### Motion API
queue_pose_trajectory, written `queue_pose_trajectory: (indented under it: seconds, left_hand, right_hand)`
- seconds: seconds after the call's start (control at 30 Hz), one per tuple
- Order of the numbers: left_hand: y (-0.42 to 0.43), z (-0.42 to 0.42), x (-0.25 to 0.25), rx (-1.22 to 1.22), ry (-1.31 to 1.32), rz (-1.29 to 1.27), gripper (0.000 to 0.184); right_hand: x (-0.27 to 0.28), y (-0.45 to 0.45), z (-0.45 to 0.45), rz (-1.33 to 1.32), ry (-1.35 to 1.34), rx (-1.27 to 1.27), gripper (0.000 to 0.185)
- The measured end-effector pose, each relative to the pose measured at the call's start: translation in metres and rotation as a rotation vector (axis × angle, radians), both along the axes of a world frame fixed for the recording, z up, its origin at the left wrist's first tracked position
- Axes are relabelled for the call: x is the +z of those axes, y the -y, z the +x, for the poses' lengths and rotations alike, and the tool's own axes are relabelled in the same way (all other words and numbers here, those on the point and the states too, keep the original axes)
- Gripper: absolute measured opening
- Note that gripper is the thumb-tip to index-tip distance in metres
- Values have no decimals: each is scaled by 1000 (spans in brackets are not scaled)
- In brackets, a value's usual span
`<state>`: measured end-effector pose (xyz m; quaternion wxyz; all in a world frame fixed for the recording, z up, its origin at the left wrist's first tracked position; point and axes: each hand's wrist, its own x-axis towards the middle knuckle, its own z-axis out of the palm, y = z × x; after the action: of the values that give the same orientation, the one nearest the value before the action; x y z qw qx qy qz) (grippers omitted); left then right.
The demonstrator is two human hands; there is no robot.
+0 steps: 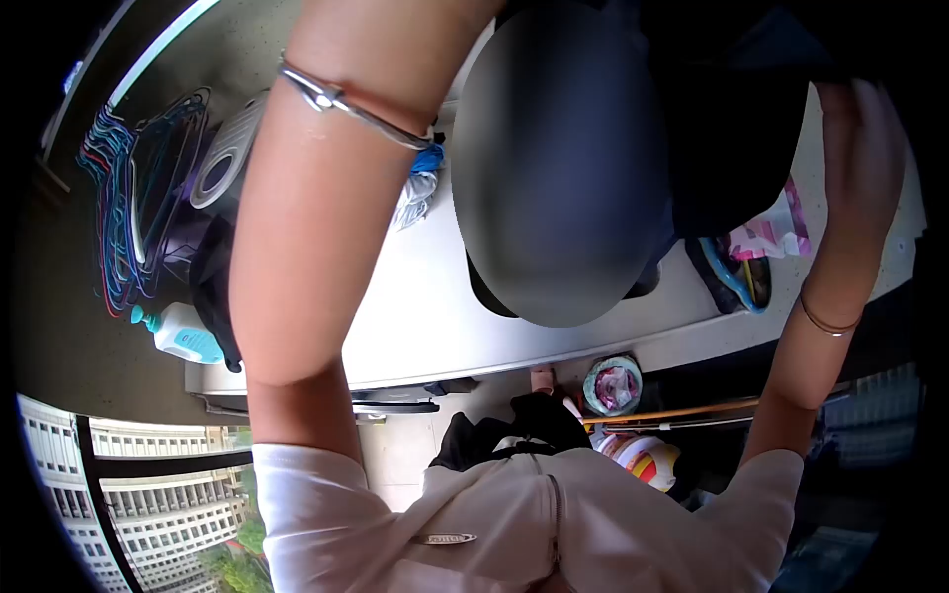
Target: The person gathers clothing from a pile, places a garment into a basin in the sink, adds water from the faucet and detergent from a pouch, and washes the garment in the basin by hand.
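Note:
Dark cloth, seemingly a garment point(736, 148), hangs high and close to the camera, with a smooth blurred grey-blue oval point(563, 178) covering its middle. My left forearm point(311, 217), with a metal bangle point(346, 107), reaches up past the top edge, so the hand itself is out of sight. On the other side my right hand point(865, 158) is raised at the dark cloth's edge, a thin bangle on its wrist. Its fingers look closed on the cloth, though their tips are lost in shadow.
Colourful hangers point(124, 217) hang at left, above a pump bottle point(188, 334). A white counter point(405, 316) carries a blue-and-white bag point(420, 188), a pink packet point(776, 232) and a dark blue-edged shoe-like item point(727, 277). Below stand a lined bin point(613, 383) and a wooden pole point(682, 410).

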<state>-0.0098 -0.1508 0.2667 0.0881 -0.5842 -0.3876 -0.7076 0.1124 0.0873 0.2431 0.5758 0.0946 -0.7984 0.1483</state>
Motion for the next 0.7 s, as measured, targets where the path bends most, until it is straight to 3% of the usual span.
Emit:
queue_pose_trajectory:
  seconds: [0.13, 0.2, 0.23, 0.27, 0.3, 0.33, 0.4, 0.43, 0.5, 0.57, 0.63, 0.7]
  left_hand:
    - [-56, -33, -63, 403, -35, -20, 39]
    - [-69, -37, -121, 440, 22, -94, 46]
    - [-66, -34, -152, 397, 103, -281, 49]
    - [-72, -36, -191, 422, 177, -391, 46]
    - [-83, -41, -236, 411, 216, -384, 41]
    - [-95, -45, -284, 554, 146, -400, 35]
    - [-103, -45, -350, 647, 326, -764, 28]
    - [-116, -60, -407, 680, 423, -887, 27]
    - [-102, -58, -412, 751, 329, -1228, 21]
    - [-105, -66, -445, 769, 281, -1248, 17]
    - [-122, -86, -523, 959, 198, -1237, 19]
    - [-126, -76, -524, 943, 283, -1469, 29]
  right_hand:
    - [-56, -13, -45, -241, 438, 396, 36]
    - [-112, -43, -80, -496, 787, 618, 31]
    - [-151, -54, -99, -536, 879, 705, 29]
    - [-189, -61, -118, -566, 975, 676, 31]
    - [-222, -65, -136, -389, 1086, 520, 36]
    - [-261, -62, -152, -372, 1117, 374, 38]
    - [-346, -78, -192, -34, 1185, 319, 30]
    - [-384, -83, -208, 93, 1216, 281, 32]
    - [-391, -55, -224, 109, 1608, 119, 36]
    - [-494, -92, -251, 115, 1356, 469, 33]
    - [-448, -40, -207, 202, 1244, 146, 36]
    - [-476, -31, -197, 241, 1217, 46, 41]
